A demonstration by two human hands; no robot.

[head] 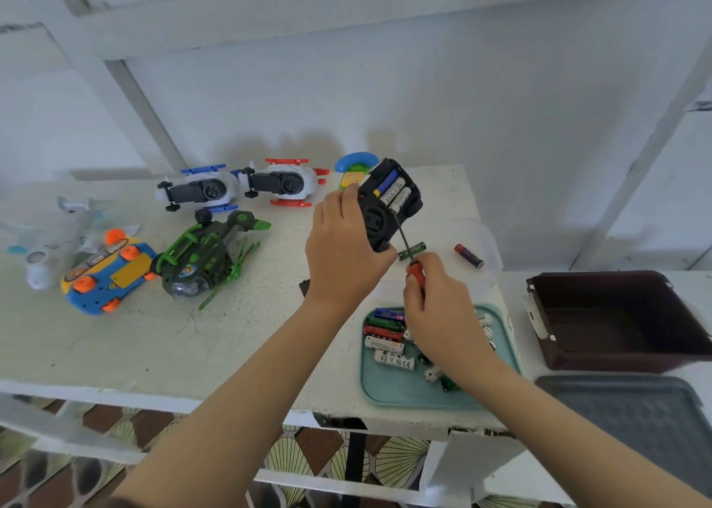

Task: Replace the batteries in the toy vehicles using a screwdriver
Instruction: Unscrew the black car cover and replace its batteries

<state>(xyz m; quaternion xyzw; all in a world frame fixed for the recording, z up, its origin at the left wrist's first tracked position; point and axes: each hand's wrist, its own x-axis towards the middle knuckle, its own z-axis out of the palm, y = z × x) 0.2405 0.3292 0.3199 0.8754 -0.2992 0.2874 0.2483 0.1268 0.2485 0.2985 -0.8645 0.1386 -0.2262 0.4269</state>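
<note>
Left hand (346, 245) grips a black toy vehicle (375, 224), lifted off the white table (154, 338) and tilted, underside toward the camera. Its battery cover is off: three fitted batteries (395, 193) sit side by side in the compartment, one blue-and-yellow, two white. Right hand (435, 311) is curled round the red handle of a screwdriver (418, 272). The shaft runs up and left, with the tip at the compartment's lower edge; exact contact is too small to tell. Hands are close together, not touching. On the table just behind the shaft lies a green battery (412, 251). A red-and-purple battery (468, 255) lies further right, apart from it. Under the right wrist is a teal tray (385, 392) at the table's near right corner, holding loose batteries (389, 340) in mixed colours, partly hidden by the hand. A small dark flat piece (304, 286) pokes out beside the left wrist, mostly hidden. On the left half of the table, a blue-and-white vehicle (200, 191) and a red-and-white vehicle (287, 183) sit side by side at the back, both belly-up. A green helicopter (208, 260) is in front of them, with a blue car with orange wheels (108, 276) just beside it on the left, belly-up. A blurred white plane (57, 230) is at the left edge. A yellow-and-blue toy phone (352, 170) sits behind the held vehicle. Right of the table is a brown bin (616, 314), with a grey tray (635, 411) in front of it.
</note>
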